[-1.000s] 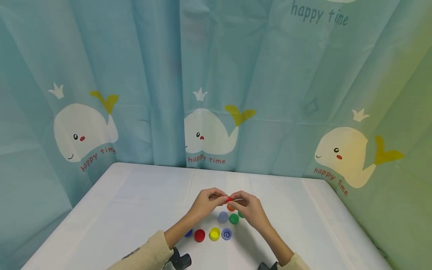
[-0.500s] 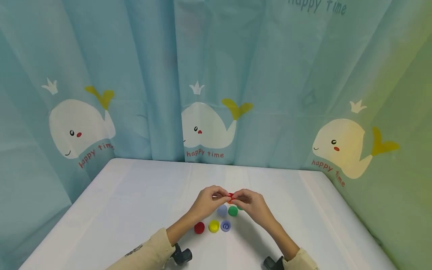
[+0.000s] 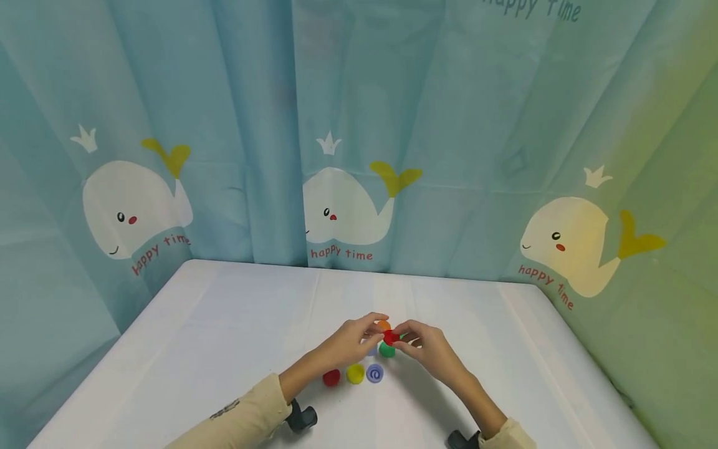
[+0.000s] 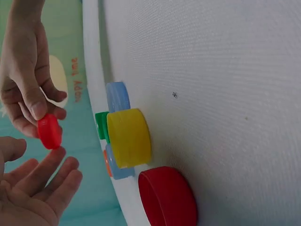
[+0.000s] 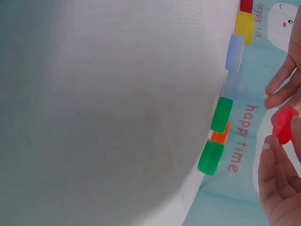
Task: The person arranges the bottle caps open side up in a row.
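Above the table, a red bottle cap (image 3: 391, 337) is pinched between the thumb and fingers of my right hand (image 3: 429, 346). The left wrist view shows this red cap side-on, with the fingers of my left hand (image 4: 40, 188) spread out just below it and one fingertip right at its edge. In the head view my left hand (image 3: 346, 342) faces the right one, thumb and fingers apart around the cap's left side. Beneath the hands lie a green cap (image 3: 387, 350) and an orange cap (image 3: 384, 325), with a pale blue one partly hidden by the left hand.
Nearer me on the white table (image 3: 252, 312) stand a second red cap (image 3: 331, 378), a yellow cap (image 3: 356, 374) and a periwinkle cap (image 3: 374, 373). Another green cap (image 5: 210, 157) shows in the right wrist view. A whale-print curtain (image 3: 224, 125) hangs behind the table.
Half a second ago both hands pinched the red cap; now the left fingers have spread off it and the right hand holds it. The cap is turned more toward the head camera and slightly lower.
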Motion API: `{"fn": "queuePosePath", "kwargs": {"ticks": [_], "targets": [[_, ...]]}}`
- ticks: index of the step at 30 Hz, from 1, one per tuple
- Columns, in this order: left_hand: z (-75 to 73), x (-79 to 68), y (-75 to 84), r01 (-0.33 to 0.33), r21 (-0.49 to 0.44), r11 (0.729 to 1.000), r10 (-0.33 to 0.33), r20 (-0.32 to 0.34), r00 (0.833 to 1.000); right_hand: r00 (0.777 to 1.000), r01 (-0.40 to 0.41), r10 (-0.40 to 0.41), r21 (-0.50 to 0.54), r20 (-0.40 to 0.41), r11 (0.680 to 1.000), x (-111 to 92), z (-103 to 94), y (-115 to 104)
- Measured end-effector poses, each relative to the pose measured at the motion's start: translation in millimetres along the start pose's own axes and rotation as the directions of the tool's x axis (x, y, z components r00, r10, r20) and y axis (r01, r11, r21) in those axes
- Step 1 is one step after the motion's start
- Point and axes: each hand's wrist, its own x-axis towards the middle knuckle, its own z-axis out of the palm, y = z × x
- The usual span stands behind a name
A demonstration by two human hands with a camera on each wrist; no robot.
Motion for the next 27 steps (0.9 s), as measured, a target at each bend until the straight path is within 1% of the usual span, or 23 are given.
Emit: {"fn": "queuePosePath", "kwargs": {"ticks": [3, 5, 8, 12, 15, 20, 23, 27], "targets": [[2.9, 0.5, -0.3, -0.019, 0.048, 0.999, 0.017, 0.041, 0.999, 1.000, 0.011, -0.010, -0.011, 0.022, 1.000, -3.0, -1.5, 2.6], [4.5, 0.7, 0.8, -0.019, 0.070, 0.997, 0.014, 0.070, 0.997, 0.999, 0.014, -0.013, -0.028, 0.039, 1.000, -5.3, -2.6, 4.2], [6.4, 0.7, 3.9, -0.003, 0.108, 0.994, -0.010, 0.121, 0.993, 0.997, 0.020, -0.016, -0.050, 0.080, 0.999, -8.0, -4.3, 6.0], [7.9, 0.4, 8.1, 0.014, 0.146, 0.989, -0.041, 0.188, 0.981, 0.991, 0.018, -0.008, -0.073, 0.133, 0.997, -10.3, -5.8, 6.7], [9.3, -0.9, 9.1, 0.013, 0.159, 0.987, -0.045, 0.201, 0.978, 0.987, 0.015, -0.005, -0.063, 0.159, 0.998, -11.9, -5.9, 5.7], [10.2, -2.6, 8.8, -0.013, 0.151, 0.988, -0.018, 0.204, 0.979, 0.977, 0.018, -0.008, -0.044, 0.213, 0.999, -11.9, -6.4, 3.2], [11.0, -2.3, 8.3, -0.020, 0.131, 0.991, -0.010, 0.224, 0.975, 0.970, 0.007, 0.006, -0.050, 0.242, 0.999, -11.8, -5.8, 3.1], [12.9, -1.5, 8.5, -0.010, 0.117, 0.993, -0.022, 0.268, 0.963, 0.959, -0.017, 0.034, -0.065, 0.280, 0.998, -14.0, -3.5, 5.2]]}}
